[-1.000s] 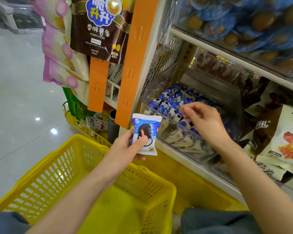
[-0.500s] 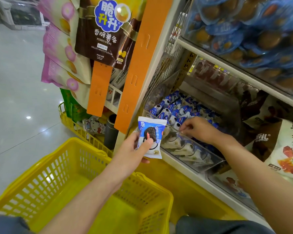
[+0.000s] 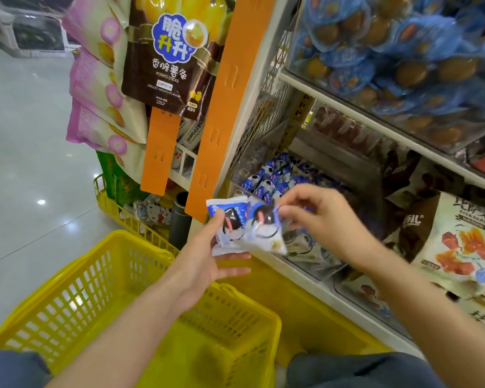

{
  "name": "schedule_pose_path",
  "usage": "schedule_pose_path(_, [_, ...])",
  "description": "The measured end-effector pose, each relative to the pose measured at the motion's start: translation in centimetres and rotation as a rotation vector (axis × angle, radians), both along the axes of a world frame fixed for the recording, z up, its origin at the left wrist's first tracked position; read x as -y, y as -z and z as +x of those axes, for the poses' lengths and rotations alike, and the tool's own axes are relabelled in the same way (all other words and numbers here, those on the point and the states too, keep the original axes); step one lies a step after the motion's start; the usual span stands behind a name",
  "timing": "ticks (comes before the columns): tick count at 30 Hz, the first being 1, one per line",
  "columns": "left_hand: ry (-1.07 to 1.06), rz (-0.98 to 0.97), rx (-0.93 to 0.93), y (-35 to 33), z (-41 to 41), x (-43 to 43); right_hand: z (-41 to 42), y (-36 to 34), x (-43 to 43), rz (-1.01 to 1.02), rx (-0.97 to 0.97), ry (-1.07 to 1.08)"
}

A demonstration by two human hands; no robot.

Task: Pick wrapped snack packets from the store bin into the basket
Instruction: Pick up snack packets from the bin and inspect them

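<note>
Snack packet [image 3: 228, 224] sits pinched in the left grip [image 3: 205, 264], thumb on its face, above the far rim of the basket [image 3: 140, 240]. Right grip [image 3: 328, 219] pinches a second packet [image 3: 265, 231], which overlaps the first, just in front of the bin [image 3: 311, 256].

Left hand [image 3: 205, 264] and right hand [image 3: 328, 219] bare, forearms [image 3: 118, 331] bare as far as visible, dark blue-grey trousers [image 3: 403, 373], denim-like, covering left knee [image 3: 11, 368] at lower left and right knee [image 3: 319, 365] at lower right, cloth plain, slightly blurred
</note>
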State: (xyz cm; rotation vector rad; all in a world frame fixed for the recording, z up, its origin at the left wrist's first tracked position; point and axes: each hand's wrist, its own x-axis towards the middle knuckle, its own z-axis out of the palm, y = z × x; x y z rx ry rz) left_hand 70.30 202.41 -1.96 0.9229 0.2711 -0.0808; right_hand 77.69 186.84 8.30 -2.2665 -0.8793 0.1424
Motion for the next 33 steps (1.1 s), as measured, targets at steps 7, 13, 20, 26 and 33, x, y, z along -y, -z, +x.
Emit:
schedule_pose_path(7, [0.15,0.211,0.09,-1.0,-1.0,-0.8,-1.7,2.8,-1.5,0.136,-0.236,0.092])
schedule_pose_path(13, [0.265,0.351,0.141,-1.4,-1.5,-0.7,-1.2,2.7,-1.5,0.115,-0.557,0.062])
schedule_pose_path(20, [0.204,0.357,0.094,-1.3,-1.2,-0.5,2.7,1.0,0.2,0.336,-0.33,0.373])
schedule_pose_path(26, [0.055,0.316,-0.022,-1.2,-0.9,-0.4,7.7,1.6,1.8,-0.154,0.02,0.59])
schedule_pose_path(33, [0.023,0.366,-0.069,-1.3,-0.7,-0.4,9.4,4.2,0.4,-0.513,-0.158,0.301])
